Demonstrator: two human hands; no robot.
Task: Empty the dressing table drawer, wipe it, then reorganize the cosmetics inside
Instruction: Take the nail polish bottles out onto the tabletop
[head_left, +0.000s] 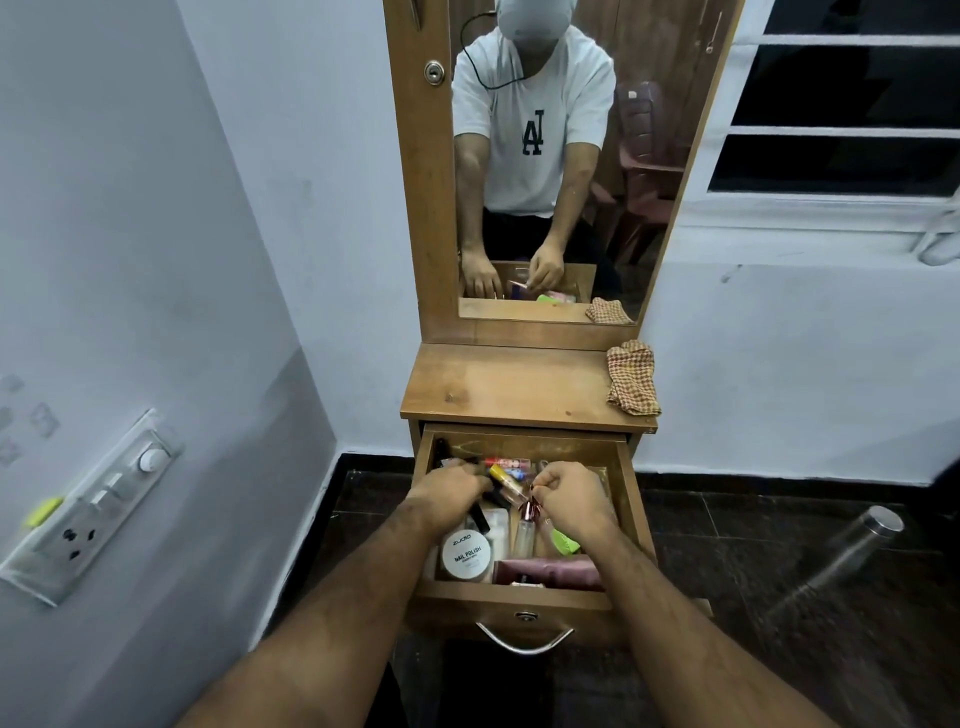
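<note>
Two hands inside open drawer (631, 499) crowded with cosmetics, left hand (447, 491) grip curled over tubes, right hand (569, 493) pinching small rose-capped bottle (529, 508), nail polish jar (466, 555) nearest, checked cloth (632, 376) on counter (509, 387) beyond, mirror (550, 156) behind.

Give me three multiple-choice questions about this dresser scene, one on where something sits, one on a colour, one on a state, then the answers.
1. Where does the checked red-and-cream cloth lie?
A. in the drawer
B. on the right end of the wooden dresser top
C. on the floor

2. What colour is the round nail polish tub's lid?
A. white
B. green
C. black

3. What state is the wooden drawer in?
A. shut
B. open and empty
C. open with cosmetics inside

Answers: 1 B, the cloth sits by the top's right edge. 2 A, the lid is white with dark lettering. 3 C, both the left hand and right hand reach among the items in it.
</note>
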